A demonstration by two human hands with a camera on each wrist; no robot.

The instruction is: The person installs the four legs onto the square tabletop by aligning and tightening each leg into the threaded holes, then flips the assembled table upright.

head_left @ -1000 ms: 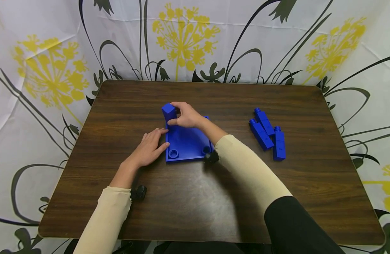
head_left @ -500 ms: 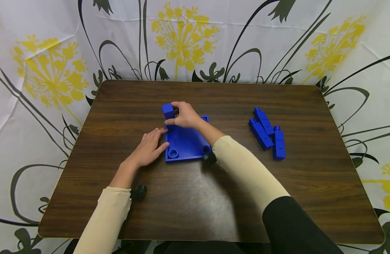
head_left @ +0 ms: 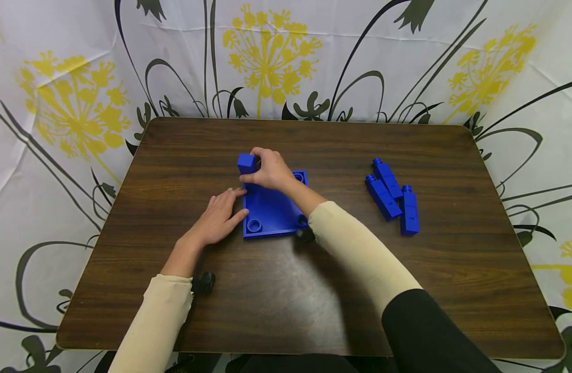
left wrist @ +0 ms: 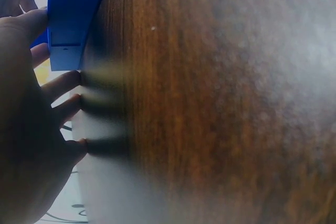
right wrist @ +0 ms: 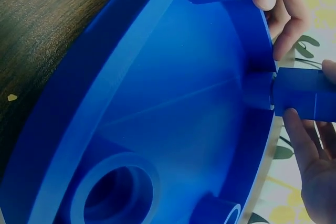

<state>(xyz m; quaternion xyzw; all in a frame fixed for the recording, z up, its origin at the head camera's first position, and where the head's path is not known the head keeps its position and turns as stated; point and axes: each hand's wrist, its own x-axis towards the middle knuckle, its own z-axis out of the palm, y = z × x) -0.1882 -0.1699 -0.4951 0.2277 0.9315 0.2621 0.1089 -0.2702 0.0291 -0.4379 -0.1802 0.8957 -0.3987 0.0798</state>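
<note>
An upside-down small blue tabletop [head_left: 276,204], like a shallow tray, lies on the wooden table with round sockets at its corners. At its far left corner stands a square blue leg [head_left: 246,163], which my right hand [head_left: 273,170] pinches between thumb and fingers. In the right wrist view the leg [right wrist: 302,95] meets the corner socket [right wrist: 258,91] end to end, with a thin dark seam between them. My left hand [head_left: 218,215] rests with extended fingers against the tabletop's left edge; its fingertips touch the blue rim [left wrist: 68,30] in the left wrist view.
Several more blue legs [head_left: 382,197] lie together on the right side of the brown wooden table [head_left: 444,290], each with a round peg at one end. A white curtain [head_left: 351,52] with yellow and grey flowers hangs behind the table.
The leg's top has shifted slightly and now looks straighter. My right hand and forearm have moved a little to the left, while the left hand and the tabletop stay put.
</note>
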